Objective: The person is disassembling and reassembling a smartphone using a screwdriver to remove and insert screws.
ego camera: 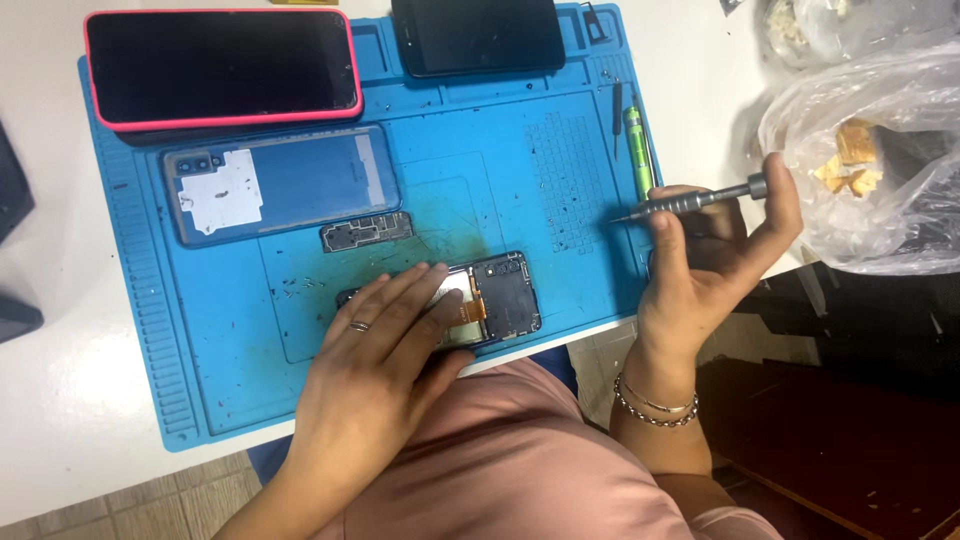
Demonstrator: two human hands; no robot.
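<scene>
Left hand (pixel 385 325) flat, fingers spread, pressing opened smartphone (pixel 500 295) onto blue repair mat (pixel 230 330), right hand (pixel 705 250) raised palm-up beside mat, fingers pinching grey precision screwdriver (pixel 695 198), wrist bent back

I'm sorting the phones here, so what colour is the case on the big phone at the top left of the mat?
Pink-red case, around a dark screen; head view.

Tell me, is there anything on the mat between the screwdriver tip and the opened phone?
Nothing visible does. Between the screwdriver in the right hand and the opened phone under the left hand, only bare blue mat shows.
</scene>
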